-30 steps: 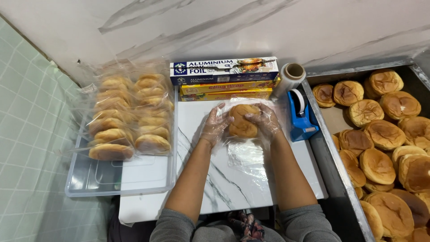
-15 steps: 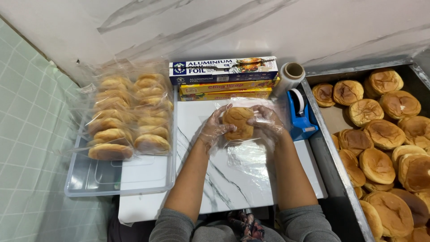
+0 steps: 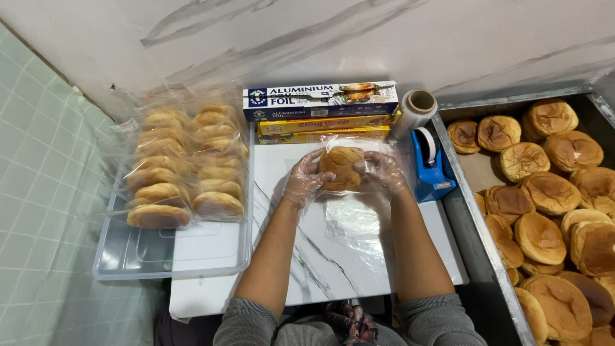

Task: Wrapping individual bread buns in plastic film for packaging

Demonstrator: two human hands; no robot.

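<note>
A white marble-patterned board (image 3: 333, 256) lies at the centre of the frame against a pale veined wall, with green checked tiling down the left edge. At the upper middle of the board both gloved hands are closed on one round bun (image 3: 341, 168): the left hand (image 3: 306, 179) cups its left side and the right hand (image 3: 384, 173) its right, fingers curled around it through a sheet of clear plastic wrap (image 3: 353, 221) that trails down onto the board below. Compared with a second ago, the bun has risen off the board and tipped up on edge, so its browned top now faces the camera, and the film has gathered more tightly about it; the wrapping looks to be closing around the bun rather than just starting.

At the left, a clear tray (image 3: 138, 256) carries two rows of wrapped buns (image 3: 186, 166). Behind the hands sit stacked foil and cling-film boxes (image 3: 320, 112) and a roll of film (image 3: 416, 109), with a blue tape dispenser (image 3: 432, 166) just right of the right hand. A metal tray (image 3: 477, 256) of unwrapped buns (image 3: 544, 211) fills the right side.
</note>
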